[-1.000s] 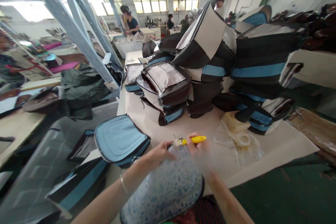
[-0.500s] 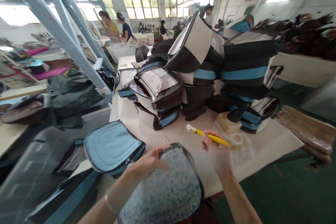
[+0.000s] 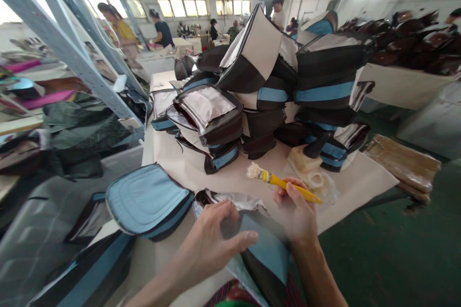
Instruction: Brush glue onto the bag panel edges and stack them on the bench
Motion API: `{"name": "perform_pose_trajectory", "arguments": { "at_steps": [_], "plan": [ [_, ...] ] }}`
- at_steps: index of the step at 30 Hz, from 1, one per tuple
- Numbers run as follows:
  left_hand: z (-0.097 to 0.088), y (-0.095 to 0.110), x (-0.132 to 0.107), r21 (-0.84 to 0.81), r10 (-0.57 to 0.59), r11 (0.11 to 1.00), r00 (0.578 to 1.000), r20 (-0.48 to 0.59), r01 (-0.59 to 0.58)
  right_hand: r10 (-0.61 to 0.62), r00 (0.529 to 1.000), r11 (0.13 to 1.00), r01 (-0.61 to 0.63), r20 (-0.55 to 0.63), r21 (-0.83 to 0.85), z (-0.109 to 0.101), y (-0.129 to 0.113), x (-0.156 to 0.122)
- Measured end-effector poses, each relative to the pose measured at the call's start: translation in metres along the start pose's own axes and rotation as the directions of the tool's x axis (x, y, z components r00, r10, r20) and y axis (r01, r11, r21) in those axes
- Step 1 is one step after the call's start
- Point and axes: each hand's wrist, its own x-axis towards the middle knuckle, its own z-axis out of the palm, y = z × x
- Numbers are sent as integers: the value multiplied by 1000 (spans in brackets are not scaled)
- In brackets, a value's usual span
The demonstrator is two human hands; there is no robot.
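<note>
My right hand (image 3: pixel 299 218) pinches a yellow-handled paintbrush (image 3: pixel 281 183), its pale bristles pointing left above the table. Directly below and beside that hand lies a black and blue fabric bag piece (image 3: pixel 268 247) with a pale lining edge at its far side. My left hand (image 3: pixel 212 232) is over the near left of this piece, thumb held apart from the fingers; whether it touches the fabric I cannot tell. Another bag piece with a light blue stitched panel (image 3: pixel 147 196) rests at the left edge of the table.
Stacks of black, blue and beige bag pieces (image 3: pixel 262 93) fill the back of the table (image 3: pixel 187 168). A stained plastic container (image 3: pixel 304 159) with a black top stands at right. A metal frame post (image 3: pixel 82 53) and grey bin (image 3: pixel 32 230) are at left. People work farther back.
The bag piece near me has turned from its blue-patterned side to show black and blue fabric. My left hand has moved nearer and right, its thumb spread. The brush stays in my right hand.
</note>
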Motion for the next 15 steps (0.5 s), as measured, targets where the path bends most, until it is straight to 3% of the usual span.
{"name": "perform_pose_trajectory", "arguments": {
  "at_steps": [2, 5, 9, 12, 15],
  "plan": [
    [14, -4, -13, 36, 81, 996, 987, -139, -76, -5, 1000, 1000, 5, 0, 3, 0, 1, 1],
    [17, -13, -24, -49, 60, 996, 987, -149, -68, -11, 1000, 1000, 11, 0, 8, 1, 1, 3],
    [-2, -18, -15, -195, -96, 975, 994, 59, 106, -15, 1000, 1000, 15, 11, 14, 6, -13, 1],
    [-13, -14, -1, -291, -41, 951, 974, 222, 106, 1, 988, 995, 14, 156, -94, 14, -34, -8],
    [-12, -13, 7, -351, 5, 932, 964, 265, 92, 113, 932, 948, 3, 344, -319, 23, -52, -19]
  ]
}}
